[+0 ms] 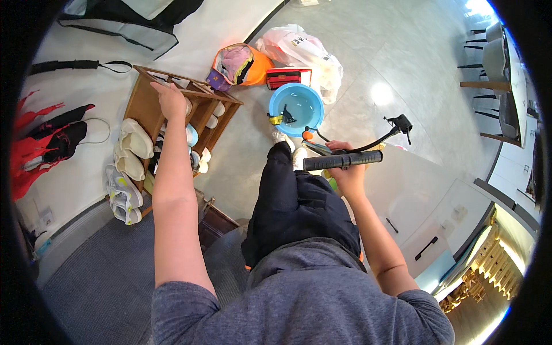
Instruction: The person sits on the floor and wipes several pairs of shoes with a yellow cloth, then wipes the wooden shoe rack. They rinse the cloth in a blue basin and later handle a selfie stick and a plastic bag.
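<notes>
My left hand (171, 101) reaches out over the top of a wooden shoe rack (142, 95), fingers extended and nothing in them. Whether it touches the rack, I cannot tell. My right hand (350, 177) is closed around a device with a black ribbed handle (343, 160), in front of my legs. From this device a bent black arm (377, 140) runs to a black clamp (402, 124). Beyond it, a light blue plastic basin (320, 105) that seems to contain water stands by my shoes. A black and yellow object (277, 119) hangs over its left rim.
Slippers (134, 138) and sneakers (123, 196) sit on the rack's left side. Behind the basin are an orange bag (258, 67) of cloths, a red box (289, 78) and a white plastic bag (297, 45). A white cabinet (414, 194) stands at right, chairs (493, 56) farther off.
</notes>
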Demonstrator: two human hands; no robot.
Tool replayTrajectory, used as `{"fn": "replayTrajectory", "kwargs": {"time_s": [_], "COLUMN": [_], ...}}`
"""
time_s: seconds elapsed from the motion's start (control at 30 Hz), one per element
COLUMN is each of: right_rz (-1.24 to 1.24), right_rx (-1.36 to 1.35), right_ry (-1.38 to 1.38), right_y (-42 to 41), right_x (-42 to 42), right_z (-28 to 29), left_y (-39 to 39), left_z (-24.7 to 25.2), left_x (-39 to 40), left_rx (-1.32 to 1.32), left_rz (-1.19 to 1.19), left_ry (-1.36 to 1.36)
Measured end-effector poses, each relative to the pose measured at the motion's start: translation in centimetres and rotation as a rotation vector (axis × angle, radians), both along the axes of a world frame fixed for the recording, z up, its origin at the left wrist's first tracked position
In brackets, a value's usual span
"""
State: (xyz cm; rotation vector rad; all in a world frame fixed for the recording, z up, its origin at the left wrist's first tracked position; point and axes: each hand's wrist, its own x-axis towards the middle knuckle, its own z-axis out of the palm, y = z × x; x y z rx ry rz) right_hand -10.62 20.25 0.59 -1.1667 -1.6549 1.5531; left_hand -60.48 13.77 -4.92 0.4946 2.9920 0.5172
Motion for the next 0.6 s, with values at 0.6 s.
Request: {"fn": "replayTrajectory", "kwargs": {"time_s": [0.6], "right_rz": [-0.137], "right_rx": [0.173], "right_ry": [-0.242], "right_y": [2.7], "right_x": [1.4], "right_z": [2.4], "left_y": [-0.3], "left_z": [0.1], "left_x": [0.0], "left_rx": [0.026], "left_rz": [-0.024], "left_ry": [0.074]}}
